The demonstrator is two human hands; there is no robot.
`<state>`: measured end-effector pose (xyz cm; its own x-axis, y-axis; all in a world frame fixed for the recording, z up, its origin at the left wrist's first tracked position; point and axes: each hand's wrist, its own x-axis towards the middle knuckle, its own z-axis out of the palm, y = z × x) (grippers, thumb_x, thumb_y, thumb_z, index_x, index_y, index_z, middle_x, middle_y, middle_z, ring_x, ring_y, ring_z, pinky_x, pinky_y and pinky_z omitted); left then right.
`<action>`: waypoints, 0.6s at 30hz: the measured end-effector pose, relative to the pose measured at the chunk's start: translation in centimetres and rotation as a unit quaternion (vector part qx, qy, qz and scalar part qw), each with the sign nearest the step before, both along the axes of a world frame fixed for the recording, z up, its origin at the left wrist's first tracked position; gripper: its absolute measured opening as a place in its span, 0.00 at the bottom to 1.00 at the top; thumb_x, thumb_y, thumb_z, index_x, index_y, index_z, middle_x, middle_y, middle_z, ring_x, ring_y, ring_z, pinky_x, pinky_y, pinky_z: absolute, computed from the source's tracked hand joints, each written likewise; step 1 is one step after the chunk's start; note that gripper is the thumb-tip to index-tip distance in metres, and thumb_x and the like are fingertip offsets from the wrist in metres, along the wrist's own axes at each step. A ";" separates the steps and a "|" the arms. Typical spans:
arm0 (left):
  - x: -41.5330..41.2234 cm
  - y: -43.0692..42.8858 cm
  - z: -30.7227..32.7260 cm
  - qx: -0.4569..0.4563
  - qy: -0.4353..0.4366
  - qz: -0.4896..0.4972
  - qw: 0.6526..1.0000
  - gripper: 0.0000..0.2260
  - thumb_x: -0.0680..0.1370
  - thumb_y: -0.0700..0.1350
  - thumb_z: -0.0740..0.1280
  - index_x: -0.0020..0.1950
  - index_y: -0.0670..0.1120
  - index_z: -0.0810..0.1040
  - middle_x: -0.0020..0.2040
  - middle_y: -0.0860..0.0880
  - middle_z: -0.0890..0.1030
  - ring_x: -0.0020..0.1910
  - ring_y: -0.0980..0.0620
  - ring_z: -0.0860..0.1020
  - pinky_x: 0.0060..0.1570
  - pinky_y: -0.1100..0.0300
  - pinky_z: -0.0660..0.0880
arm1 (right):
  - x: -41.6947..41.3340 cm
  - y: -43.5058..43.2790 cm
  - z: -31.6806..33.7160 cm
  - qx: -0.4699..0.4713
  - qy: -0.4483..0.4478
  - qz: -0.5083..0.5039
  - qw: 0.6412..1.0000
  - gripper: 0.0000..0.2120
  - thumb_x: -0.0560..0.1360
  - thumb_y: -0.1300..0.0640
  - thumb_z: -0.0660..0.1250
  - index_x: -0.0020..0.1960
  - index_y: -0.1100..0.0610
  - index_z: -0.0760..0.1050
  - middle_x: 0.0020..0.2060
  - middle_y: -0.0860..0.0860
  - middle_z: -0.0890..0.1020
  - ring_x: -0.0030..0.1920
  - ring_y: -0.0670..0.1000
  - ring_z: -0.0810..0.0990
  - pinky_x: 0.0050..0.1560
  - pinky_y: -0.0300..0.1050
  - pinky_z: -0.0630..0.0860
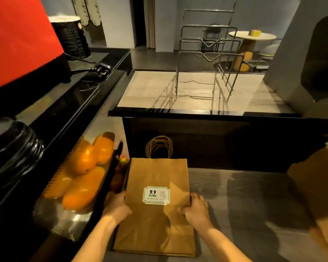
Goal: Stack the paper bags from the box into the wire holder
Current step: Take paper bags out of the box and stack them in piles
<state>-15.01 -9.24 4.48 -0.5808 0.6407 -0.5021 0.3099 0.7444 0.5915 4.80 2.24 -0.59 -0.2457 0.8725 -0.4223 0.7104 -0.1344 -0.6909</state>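
1. Gripping from both sides, the left hand (117,205) and the right hand (195,210) hold a flat stack of paper bags (157,224) by its long edges, forearms reaching in from below. On each hand the fingers curl round an edge, and the right thumb lies on the top bag.
2. The stack lies low and close to the person, over the dark wood-grain worktop (254,195), with its twine handles (159,146) pointing away. A white sticker (156,195) printed "9.9" sits on the top bag, between the two hands.
3. The wire holder (206,59) stands well apart from the bags on a raised pale wood counter (151,91) — its tiers look bare, and its shadow falls on the counter.
4. The dark front of that raised counter stands between the bags and the holder.
5. At the right edge is an open cardboard box (314,186), only partly in view.
6. Just left of the stack, oranges (83,176) fill a perforated bin.
7. Further left a red machine (17,35) sits on a black counter with a black plug (100,69) and a black canister (70,36) — nearer, a stack of black lids (11,148).
8. Beyond the holder the room is dim, with a round table (252,36).
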 end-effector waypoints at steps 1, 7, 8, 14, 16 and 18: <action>-0.1 0.0 -0.2 0.010 -0.010 0.009 1.000 0.22 0.69 0.31 0.67 0.60 0.46 0.77 0.46 0.50 0.75 0.47 0.52 0.74 0.44 0.63 0.71 | -0.1 0.0 -0.1 -0.003 0.007 -0.003 1.000 0.28 0.69 0.56 0.73 0.67 0.53 0.68 0.67 0.51 0.66 0.69 0.56 0.65 0.69 0.53 0.65; 1.1 0.9 0.6 0.018 -0.050 0.049 0.997 0.29 0.71 0.33 0.69 0.71 0.42 0.66 0.57 0.43 0.77 0.55 0.46 0.75 0.53 0.58 0.72 | 0.4 0.2 0.7 -0.063 0.065 -0.010 0.996 0.30 0.69 0.58 0.73 0.68 0.53 0.66 0.66 0.50 0.68 0.68 0.54 0.68 0.67 0.53 0.68; 1.5 1.3 1.0 0.020 -0.038 0.046 0.998 0.33 0.72 0.39 0.71 0.74 0.43 0.60 0.64 0.43 0.74 0.61 0.45 0.73 0.57 0.57 0.70 | 0.6 0.2 0.9 -0.073 0.078 -0.008 0.994 0.32 0.68 0.57 0.73 0.69 0.53 0.65 0.67 0.50 0.69 0.68 0.54 0.68 0.67 0.54 0.68; 7.3 7.9 4.7 0.038 0.084 -0.045 0.995 0.25 0.78 0.46 0.64 0.74 0.48 0.61 0.69 0.42 0.71 0.66 0.41 0.70 0.65 0.51 0.67 | 4.6 2.8 4.8 -0.039 0.115 -0.034 0.992 0.34 0.72 0.58 0.69 0.74 0.50 0.58 0.71 0.53 0.65 0.70 0.55 0.66 0.69 0.54 0.65; 10.5 10.2 6.2 0.048 0.093 -0.073 0.992 0.29 0.79 0.45 0.64 0.77 0.52 0.54 0.72 0.43 0.67 0.68 0.41 0.68 0.65 0.52 0.68 | 6.8 4.1 6.4 -0.021 0.125 -0.058 0.990 0.32 0.74 0.60 0.66 0.75 0.51 0.58 0.71 0.53 0.66 0.69 0.54 0.67 0.69 0.51 0.67; 13.5 12.1 6.8 0.099 0.077 -0.114 0.986 0.32 0.78 0.46 0.64 0.77 0.53 0.51 0.74 0.46 0.65 0.71 0.45 0.66 0.66 0.55 0.66 | 9.2 4.8 8.3 0.002 0.147 -0.088 0.985 0.30 0.75 0.59 0.66 0.74 0.49 0.59 0.68 0.51 0.68 0.66 0.52 0.70 0.66 0.48 0.70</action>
<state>-1.52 2.87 11.25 -0.4704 0.8394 -0.2722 0.5524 0.5206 0.6510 13.97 7.04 7.68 -0.2010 0.9145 -0.3512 0.4455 -0.2340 -0.8642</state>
